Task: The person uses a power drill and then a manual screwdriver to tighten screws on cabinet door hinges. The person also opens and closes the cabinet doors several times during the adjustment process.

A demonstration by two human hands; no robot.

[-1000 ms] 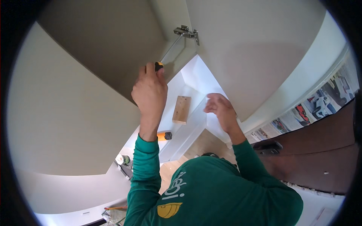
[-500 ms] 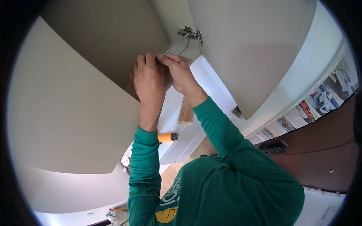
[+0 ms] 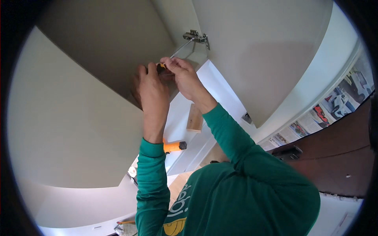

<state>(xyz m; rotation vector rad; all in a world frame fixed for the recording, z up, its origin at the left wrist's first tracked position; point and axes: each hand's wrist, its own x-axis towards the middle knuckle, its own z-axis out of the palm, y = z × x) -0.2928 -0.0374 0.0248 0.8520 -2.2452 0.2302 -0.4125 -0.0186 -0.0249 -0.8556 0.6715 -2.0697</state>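
Note:
A screwdriver (image 3: 182,48) slants up and away, its thin metal shaft reaching a metal cabinet hinge (image 3: 194,37). The tip meets the hinge arm, which joins the cabinet's side wall to the open door (image 3: 260,59). My left hand (image 3: 153,90) is around the black and yellow handle; its outer fingers are blurred and partly hidden inside the cabinet. With thumb and fingers closed, my right hand (image 3: 185,76) grips the screwdriver where handle and shaft meet.
Another cabinet door (image 3: 75,114) stands close on the left. Below my forearms lie an orange-and-black tool (image 3: 174,146) and a wooden block (image 3: 194,118) on a white surface. A second hinge (image 3: 247,118) shows lower on the right door. A dark brown door (image 3: 327,165) is at the right.
My left hand has turned and shifted slightly down and left on the handle, showing more of its yellow and black. My right hand keeps its grip; the tip stays at the hinge.

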